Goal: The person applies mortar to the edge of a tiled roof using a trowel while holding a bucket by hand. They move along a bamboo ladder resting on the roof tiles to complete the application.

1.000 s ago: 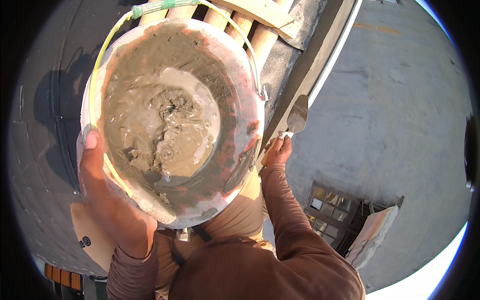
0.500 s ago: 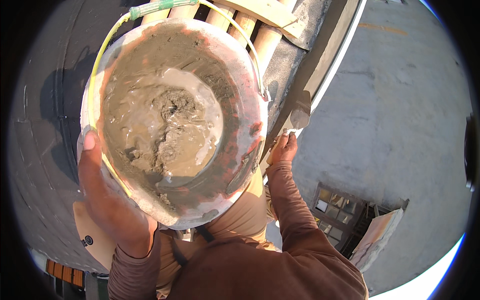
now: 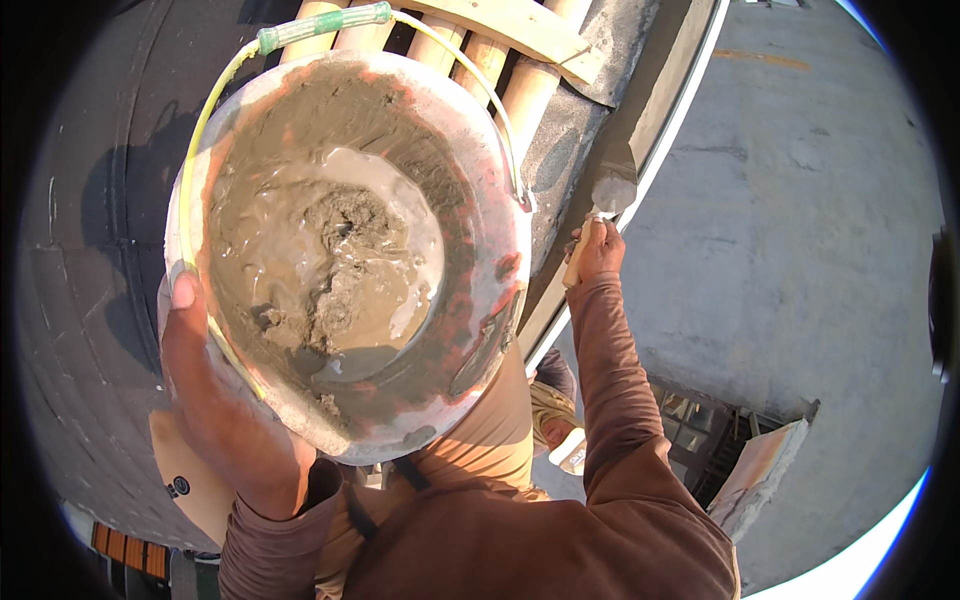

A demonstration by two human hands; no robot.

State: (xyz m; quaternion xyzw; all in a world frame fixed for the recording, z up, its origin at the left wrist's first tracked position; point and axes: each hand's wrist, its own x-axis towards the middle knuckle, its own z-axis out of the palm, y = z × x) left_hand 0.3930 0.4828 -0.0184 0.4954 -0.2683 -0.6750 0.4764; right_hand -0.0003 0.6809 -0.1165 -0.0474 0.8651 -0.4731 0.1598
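Observation:
A wide bucket (image 3: 500, 235) with a whitish, red-stained rim is tilted toward me, partly filled with wet grey-brown mortar (image 3: 345, 265). My left hand (image 3: 215, 400) grips its near left side, thumb over the rim; the other fingers are hidden beneath. The yellow wire handle with a green grip (image 3: 325, 27) arches over the bucket's far side. Out to the right, my right hand (image 3: 602, 248) is closed around the wooden handle of a trowel (image 3: 613, 192). Its blade lies at the grey cement ledge (image 3: 570, 250) with the white edge, and I cannot tell whether it touches.
Bamboo poles (image 3: 432, 45) and a wooden plank (image 3: 510, 25) lie beyond the bucket. Dark sheeting (image 3: 85, 290) covers the left side. A grey wall (image 3: 780, 230) fills the right, with a window (image 3: 690, 430) low down. Cloth and a pale shoe-like shape (image 3: 568, 452) show below.
My right hand and the trowel have moved farther away along the ledge, slightly rightward. The bucket sits a little lower in view, still held by my left hand.

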